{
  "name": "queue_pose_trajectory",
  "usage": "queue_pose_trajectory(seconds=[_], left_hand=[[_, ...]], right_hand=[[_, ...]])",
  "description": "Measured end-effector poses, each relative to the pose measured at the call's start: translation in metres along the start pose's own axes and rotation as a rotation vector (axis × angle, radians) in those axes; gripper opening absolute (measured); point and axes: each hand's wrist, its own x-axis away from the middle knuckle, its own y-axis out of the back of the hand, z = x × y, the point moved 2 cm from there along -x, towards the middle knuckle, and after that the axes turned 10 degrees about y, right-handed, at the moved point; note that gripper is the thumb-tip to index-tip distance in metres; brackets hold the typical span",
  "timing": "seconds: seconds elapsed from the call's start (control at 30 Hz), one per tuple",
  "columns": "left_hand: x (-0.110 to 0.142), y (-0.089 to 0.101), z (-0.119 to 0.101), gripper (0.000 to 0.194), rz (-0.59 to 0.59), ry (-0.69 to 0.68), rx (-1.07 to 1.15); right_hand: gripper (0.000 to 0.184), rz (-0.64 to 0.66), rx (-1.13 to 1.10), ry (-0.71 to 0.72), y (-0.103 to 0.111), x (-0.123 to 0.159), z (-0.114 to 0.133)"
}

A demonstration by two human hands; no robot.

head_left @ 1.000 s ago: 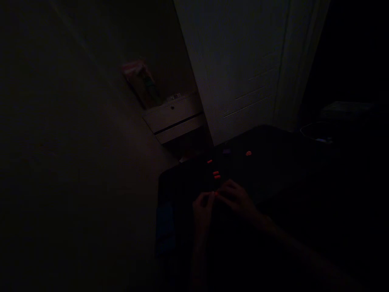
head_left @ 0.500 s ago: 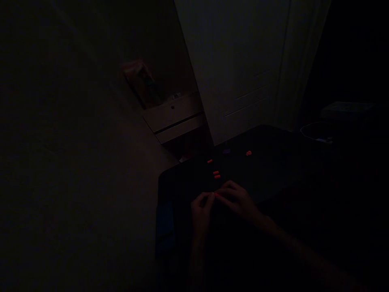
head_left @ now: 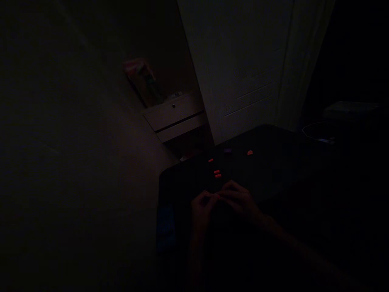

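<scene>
Grey in the gloom, the wall (head_left: 91, 174) takes up my left side, and beyond the table stands a pale door (head_left: 237, 61) with grooves across its lower part. The dark table (head_left: 273, 162) spreads out under my hands, its far edge close to the door. Farther off to the left is a chest of drawers (head_left: 179, 115), with a bag (head_left: 141, 79) standing on top, too dim to make out well. A flat blue thing (head_left: 165, 227) lies at the table's left edge. My left hand (head_left: 202, 207) and right hand (head_left: 240, 198) meet over the near part of the table, the fingertips of each pinched on one small red piece (head_left: 219, 196) between them; its shape is mostly hidden by my fingers. Toward the far edge sits a small purple block (head_left: 227, 151), and to its right a little orange cluster (head_left: 249, 152). Just beyond my fingers two red sticks (head_left: 216, 172) lie side by side, with a lone red stick (head_left: 210, 160) a bit farther off.
</scene>
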Motion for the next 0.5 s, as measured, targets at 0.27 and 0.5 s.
queue_pose_trajectory(seconds=[0.27,0.5], left_hand=[[-0.003,0.0,0.009,0.023,-0.058,0.028,0.013],[-0.002,-0.003,0.009,0.025,-0.108,0.065,0.032]], right_hand=[[0.017,-0.003,0.062,-0.069,-0.003,-0.003,0.003],[0.022,-0.033,0.139,-0.08,-0.004,0.0,-0.003]])
